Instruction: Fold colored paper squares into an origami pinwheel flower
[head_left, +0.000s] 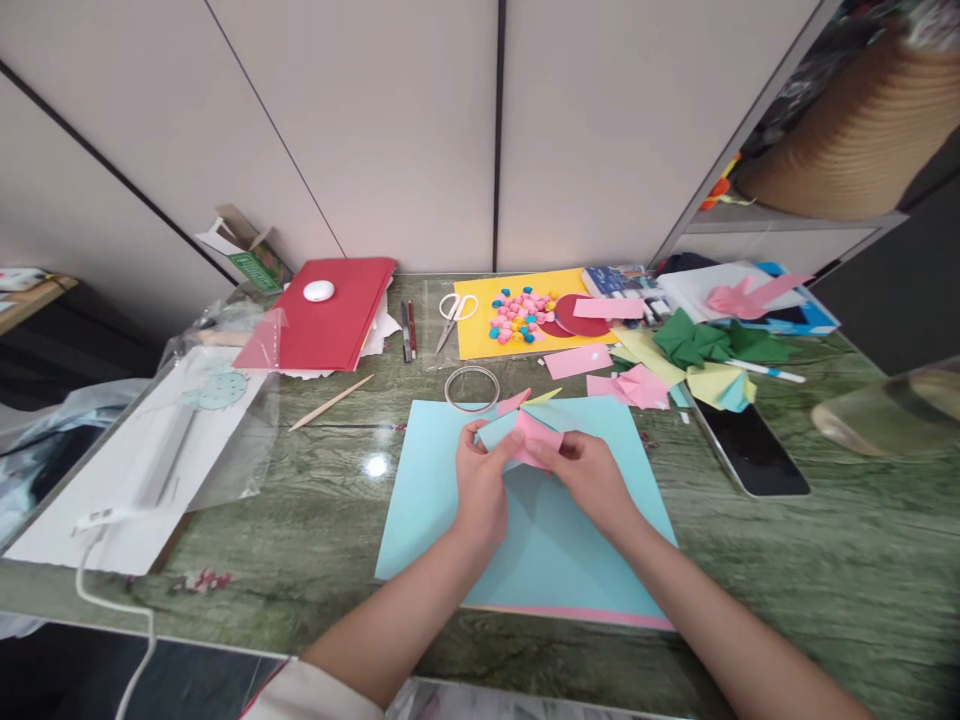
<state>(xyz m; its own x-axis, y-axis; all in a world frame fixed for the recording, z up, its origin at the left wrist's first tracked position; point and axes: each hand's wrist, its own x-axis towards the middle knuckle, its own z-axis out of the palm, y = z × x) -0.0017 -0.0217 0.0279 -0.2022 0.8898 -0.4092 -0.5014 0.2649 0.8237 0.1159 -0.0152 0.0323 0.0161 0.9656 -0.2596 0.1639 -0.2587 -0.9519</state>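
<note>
Both of your hands are up over the light-blue sheet [427, 500], which lies flat on the green desk [300, 520]. Your left hand [480, 490] and right hand [592, 480] meet at the folded paper piece [534, 436], a pink and pale-blue shape. Your left fingers [474, 434] pinch its left edge. Your right fingers [553, 456] close on the pink flap from the right, so both hands are grasping it. The piece sits between the two sets of fingertips, its points fanning out past them toward the far side of the desk. Just beyond it, a tape ring [471, 388] rests at the sheet's far edge. Scissors [452, 312] lie farther back beside the yellow sheet [476, 340], and a phone [750, 450] lies to your right.
</note>
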